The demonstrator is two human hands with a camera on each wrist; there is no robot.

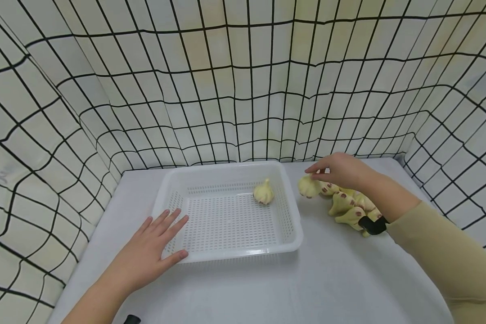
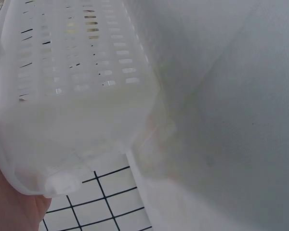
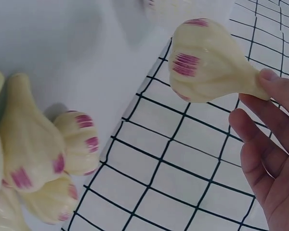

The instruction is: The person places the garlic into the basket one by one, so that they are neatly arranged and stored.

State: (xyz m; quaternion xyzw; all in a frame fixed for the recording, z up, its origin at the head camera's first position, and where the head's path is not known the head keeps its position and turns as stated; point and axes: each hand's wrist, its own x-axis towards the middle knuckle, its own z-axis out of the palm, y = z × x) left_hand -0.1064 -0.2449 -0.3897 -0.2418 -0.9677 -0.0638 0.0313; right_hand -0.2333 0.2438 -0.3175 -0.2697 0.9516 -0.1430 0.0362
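My right hand (image 1: 340, 171) pinches the stem of a pale garlic bulb (image 1: 308, 186) just right of the basket. In the right wrist view the hand (image 3: 272, 139) holds that purple-marked bulb (image 3: 207, 62) by its stem end. My left hand (image 1: 146, 252) rests with spread fingers on the left rim of the white basket (image 1: 243, 254); in the left wrist view part of the hand (image 2: 14, 202) shows beside the basket's wall (image 2: 72, 125). One garlic bulb (image 1: 263, 192) lies inside the basket, toward its right side.
Several more garlic bulbs (image 1: 350, 217) lie in a pile on the white table (image 1: 243, 292), under my right forearm. A black wire grid (image 1: 251, 96) over white panels stands behind the table and at both sides.
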